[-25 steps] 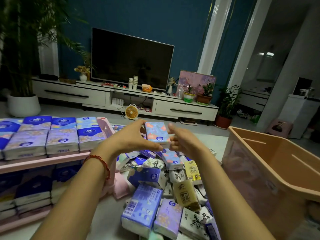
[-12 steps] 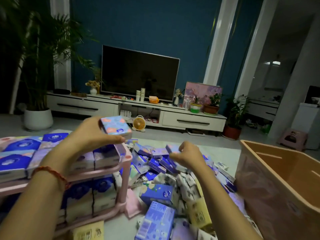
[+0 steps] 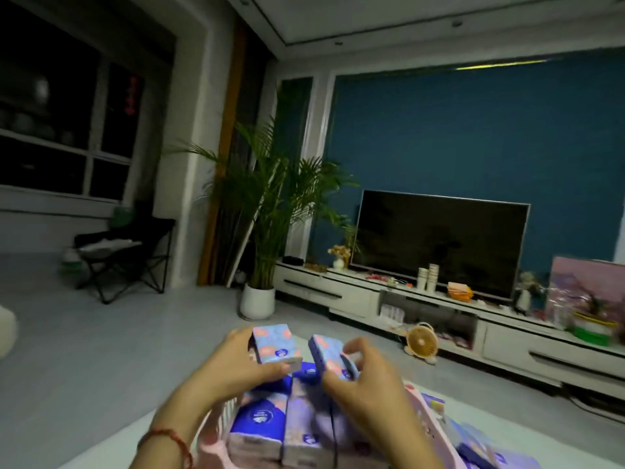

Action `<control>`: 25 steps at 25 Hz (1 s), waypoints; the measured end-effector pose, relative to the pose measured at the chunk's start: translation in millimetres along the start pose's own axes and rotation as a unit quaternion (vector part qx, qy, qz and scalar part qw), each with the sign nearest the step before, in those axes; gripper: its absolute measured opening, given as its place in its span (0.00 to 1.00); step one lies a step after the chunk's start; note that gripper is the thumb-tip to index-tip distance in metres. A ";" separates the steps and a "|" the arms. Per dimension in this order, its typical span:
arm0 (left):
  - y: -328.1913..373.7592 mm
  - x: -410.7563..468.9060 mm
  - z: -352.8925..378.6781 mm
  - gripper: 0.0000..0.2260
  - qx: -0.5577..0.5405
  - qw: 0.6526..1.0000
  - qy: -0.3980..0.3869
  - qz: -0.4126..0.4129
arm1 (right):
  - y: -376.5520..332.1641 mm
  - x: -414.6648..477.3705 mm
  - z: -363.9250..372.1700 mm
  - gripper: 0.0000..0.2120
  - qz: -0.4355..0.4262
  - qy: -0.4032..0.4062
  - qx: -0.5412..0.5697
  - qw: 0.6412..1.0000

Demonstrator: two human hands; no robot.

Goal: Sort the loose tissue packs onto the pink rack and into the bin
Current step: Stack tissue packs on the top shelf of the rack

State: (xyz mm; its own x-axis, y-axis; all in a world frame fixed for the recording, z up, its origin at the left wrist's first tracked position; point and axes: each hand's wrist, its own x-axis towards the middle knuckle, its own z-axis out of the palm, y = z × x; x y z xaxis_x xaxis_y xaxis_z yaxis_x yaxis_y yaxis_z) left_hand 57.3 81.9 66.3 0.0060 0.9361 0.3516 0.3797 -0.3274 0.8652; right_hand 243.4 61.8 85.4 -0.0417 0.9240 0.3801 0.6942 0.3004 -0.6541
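My left hand grips a small floral tissue pack, blue with pink blotches, above the pink rack. My right hand pinches a second, similar floral pack just to its right. Both packs hover over the rack's top shelf, where blue and lilac tissue packs lie in rows. More loose packs show at the lower right, blurred. The bin is out of view.
A potted palm stands on the floor ahead. A low white TV cabinet with a television runs along the blue wall, a small fan in front of it. A black folding chair is far left.
The view has swung left, so the bin and most of the pile left the frame. My right hand picked up a second floral pack and both hands came together over the rack top.
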 end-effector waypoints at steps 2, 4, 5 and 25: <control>-11.0 0.1 -0.2 0.17 0.010 0.998 -0.034 -0.049 | -0.7 5.2 16.3 0.14 -0.012 0.008 -0.076 0.997; -17.5 -0.3 0.5 0.18 0.022 0.995 -0.062 -0.080 | 0.5 8.5 27.5 0.14 -0.022 0.019 -0.113 0.993; -19.5 0.5 0.2 0.17 0.037 0.994 -0.061 -0.078 | 1.6 10.4 31.7 0.14 -0.024 0.016 -0.116 0.993; 2.1 -6.3 -4.7 0.14 0.140 0.985 -0.028 -0.094 | 7.7 18.0 21.5 0.11 -0.023 -0.056 -0.070 0.996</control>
State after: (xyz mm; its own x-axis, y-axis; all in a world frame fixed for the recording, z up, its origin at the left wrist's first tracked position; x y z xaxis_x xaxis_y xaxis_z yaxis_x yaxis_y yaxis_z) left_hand 53.7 74.7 67.6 -0.0410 0.9849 0.1684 0.6191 -0.1072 0.7780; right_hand 232.5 85.8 73.1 -0.1496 0.9332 0.3268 0.7829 0.3137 -0.5373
